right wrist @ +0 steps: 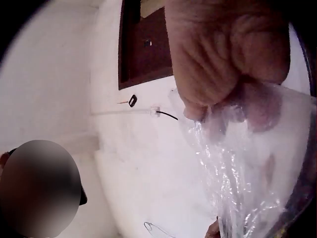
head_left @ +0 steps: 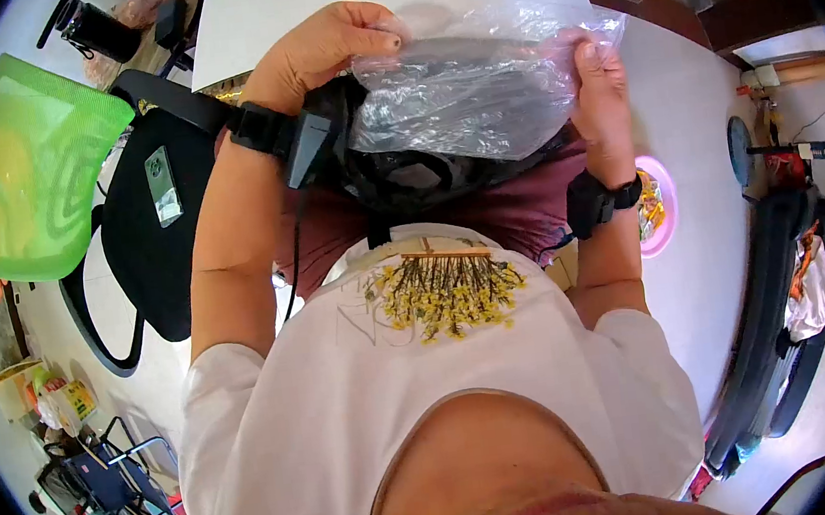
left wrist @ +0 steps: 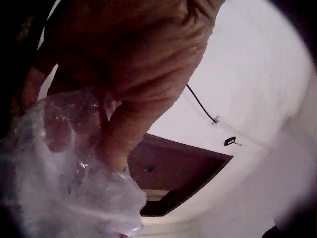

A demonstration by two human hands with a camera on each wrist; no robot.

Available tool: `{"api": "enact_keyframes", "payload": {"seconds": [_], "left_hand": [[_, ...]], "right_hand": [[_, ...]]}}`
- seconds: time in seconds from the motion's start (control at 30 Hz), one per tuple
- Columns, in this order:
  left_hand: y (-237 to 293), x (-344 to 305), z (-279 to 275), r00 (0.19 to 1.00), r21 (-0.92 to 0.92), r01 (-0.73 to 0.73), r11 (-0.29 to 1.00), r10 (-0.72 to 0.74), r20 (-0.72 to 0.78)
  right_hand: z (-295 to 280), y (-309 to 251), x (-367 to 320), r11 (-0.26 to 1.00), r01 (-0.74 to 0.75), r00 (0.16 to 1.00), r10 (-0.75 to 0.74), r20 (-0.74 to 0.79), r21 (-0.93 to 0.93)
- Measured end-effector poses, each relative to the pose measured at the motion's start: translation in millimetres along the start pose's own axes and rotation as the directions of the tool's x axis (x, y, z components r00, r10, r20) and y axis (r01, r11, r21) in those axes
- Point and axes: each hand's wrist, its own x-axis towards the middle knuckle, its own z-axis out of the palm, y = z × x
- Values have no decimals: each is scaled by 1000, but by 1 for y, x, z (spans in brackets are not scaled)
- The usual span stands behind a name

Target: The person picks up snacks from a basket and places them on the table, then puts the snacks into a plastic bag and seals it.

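A clear plastic bag (head_left: 462,101) is stretched between both hands above the lap in the head view. The left hand (head_left: 335,44) pinches its upper left corner, thumb against the plastic. At the other end the right hand (head_left: 601,92) grips the bag's right edge. The left wrist view shows the left hand (left wrist: 129,74) with its fingers behind crinkled plastic (left wrist: 74,188). In the right wrist view, the right hand (right wrist: 228,59) has the film (right wrist: 237,163) between thumb and fingers. Black material (head_left: 404,178) lies under the bag on the lap.
A white table (head_left: 678,109) extends in front and to the right, with a pink bowl (head_left: 666,201) of yellow items near the right forearm. At the left stands a black chair with a green mesh back (head_left: 42,176); a phone (head_left: 163,186) lies on its seat.
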Motion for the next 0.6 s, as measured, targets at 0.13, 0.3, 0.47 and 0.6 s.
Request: {"api": "enact_keyframes", "payload": {"seconds": [0.13, 0.3, 0.47, 0.6], "left_hand": [[11, -8, -1, 950, -159, -203, 966, 155, -271], [9, -5, 9, 745, -224, -492, 841, 274, -608], [1, -8, 56, 744, -302, -256, 918, -12, -668], [-36, -1, 34, 725, -185, -214, 959, 29, -688]], "right_hand": [[2, 3, 14, 986, 0, 979, -34, -201, -168], [11, 5, 23, 987, 41, 956, -85, -281, -157], [24, 5, 26, 991, 113, 918, -132, -374, -74], [22, 11, 25, 991, 114, 928, -132, -347, -71]]}}
